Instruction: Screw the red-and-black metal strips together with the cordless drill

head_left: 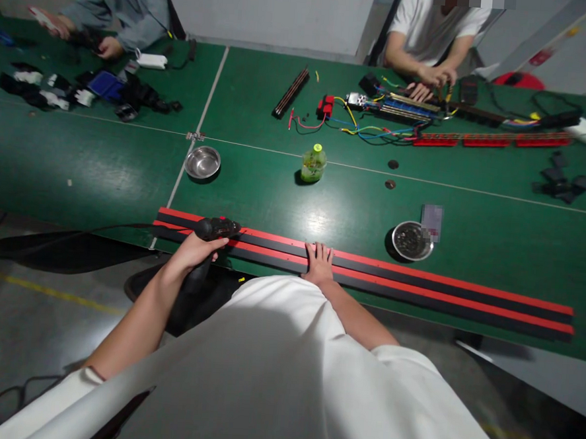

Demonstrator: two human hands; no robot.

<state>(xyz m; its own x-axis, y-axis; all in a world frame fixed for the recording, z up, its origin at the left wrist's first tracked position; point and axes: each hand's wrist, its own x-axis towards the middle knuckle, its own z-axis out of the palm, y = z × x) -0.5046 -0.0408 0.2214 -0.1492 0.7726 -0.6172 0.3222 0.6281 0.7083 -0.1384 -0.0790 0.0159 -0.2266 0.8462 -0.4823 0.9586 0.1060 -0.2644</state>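
My left hand (pixel 195 250) is wrapped round the handle of a black power drill (pixel 219 227) with a red mark on top. The drill lies level above the left part of two long red-and-black strips (pixel 447 288), its nose pointing right; whether its tip touches a strip I cannot tell. My right hand (pixel 319 264) rests flat with fingers spread across the strips near their middle. The strips lie side by side along the table's near edge. A dark cable (pixel 98 227) runs left from near the drill.
On the green table (pixel 255 191) stand a shiny metal bowl (pixel 202 163), a green-tinted bottle (pixel 313 164) and a bowl of small dark parts (pixel 413 241). Across from me, one person's hands (pixel 433 79) work among wires; another person (pixel 114 16) sits far left near black parts.
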